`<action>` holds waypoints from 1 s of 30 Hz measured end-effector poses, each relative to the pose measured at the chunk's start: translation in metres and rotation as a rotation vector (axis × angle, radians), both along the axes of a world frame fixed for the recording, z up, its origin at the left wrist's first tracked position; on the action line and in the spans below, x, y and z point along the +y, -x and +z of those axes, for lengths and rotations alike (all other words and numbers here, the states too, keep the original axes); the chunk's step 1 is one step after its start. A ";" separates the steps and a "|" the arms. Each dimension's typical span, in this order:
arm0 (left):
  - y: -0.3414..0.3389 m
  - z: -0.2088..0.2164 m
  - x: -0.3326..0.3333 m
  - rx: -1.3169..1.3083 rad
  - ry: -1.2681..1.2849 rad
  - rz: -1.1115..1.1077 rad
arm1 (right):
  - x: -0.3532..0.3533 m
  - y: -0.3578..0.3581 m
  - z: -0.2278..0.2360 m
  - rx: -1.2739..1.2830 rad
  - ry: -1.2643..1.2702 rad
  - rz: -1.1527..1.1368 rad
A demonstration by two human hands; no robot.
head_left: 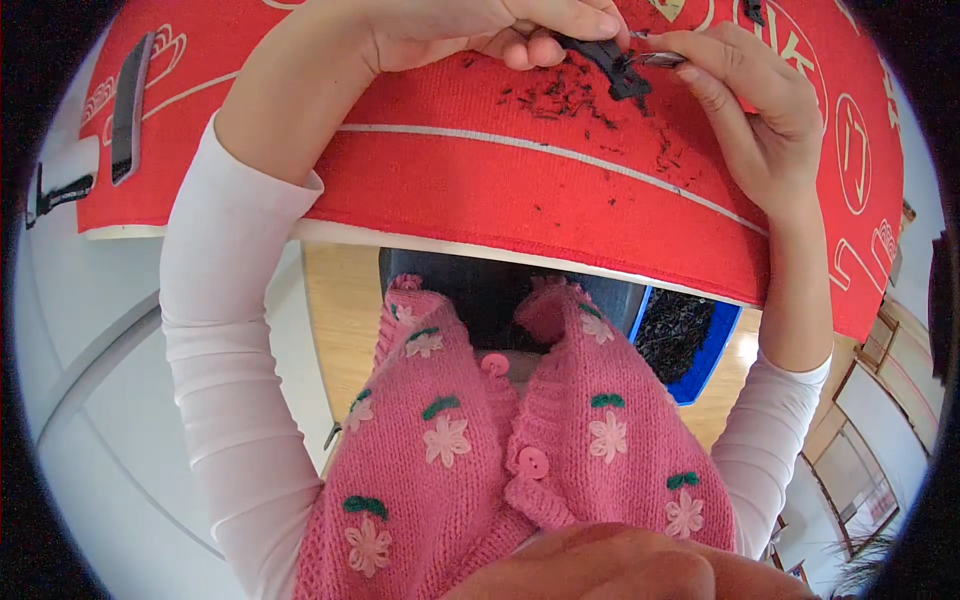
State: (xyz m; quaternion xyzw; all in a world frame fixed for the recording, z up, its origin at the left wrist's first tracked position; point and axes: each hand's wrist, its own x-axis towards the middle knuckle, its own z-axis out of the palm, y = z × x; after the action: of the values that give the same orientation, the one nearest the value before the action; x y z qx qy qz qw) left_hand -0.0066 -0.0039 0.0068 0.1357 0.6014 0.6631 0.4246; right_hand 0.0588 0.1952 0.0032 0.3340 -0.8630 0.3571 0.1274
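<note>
Fabric, a small black piece [612, 62], is lying at the far edge of the red mat [520, 190], and the left hand [480, 30] is pinching it, fingers curled together on its near end. The right hand [760, 110] is gripping a slim metal tool [655, 60], fingers closed round it, the tip touching the piece's right side. Dark trimmings [560, 100] are lying scattered on the mat just below both hands. Under the table edge, a blue bin [715, 350] is holding a heap of similar dark scraps.
</note>
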 end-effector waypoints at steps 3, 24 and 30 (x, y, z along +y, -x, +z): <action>0.006 -0.001 0.000 -0.047 -0.009 -0.081 | -0.003 -0.001 0.001 0.011 0.015 0.017; 0.011 -0.007 -0.001 0.038 -0.041 -0.191 | 0.001 -0.003 0.008 0.006 -0.102 0.052; 0.010 -0.004 -0.001 0.043 0.027 -0.177 | 0.005 -0.001 0.005 -0.153 0.071 0.032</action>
State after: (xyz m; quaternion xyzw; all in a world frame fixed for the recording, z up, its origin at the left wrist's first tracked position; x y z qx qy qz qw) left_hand -0.0167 -0.0046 0.0024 0.1969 0.6049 0.6117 0.4702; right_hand 0.0599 0.2001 0.0079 0.3148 -0.8515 0.4140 0.0671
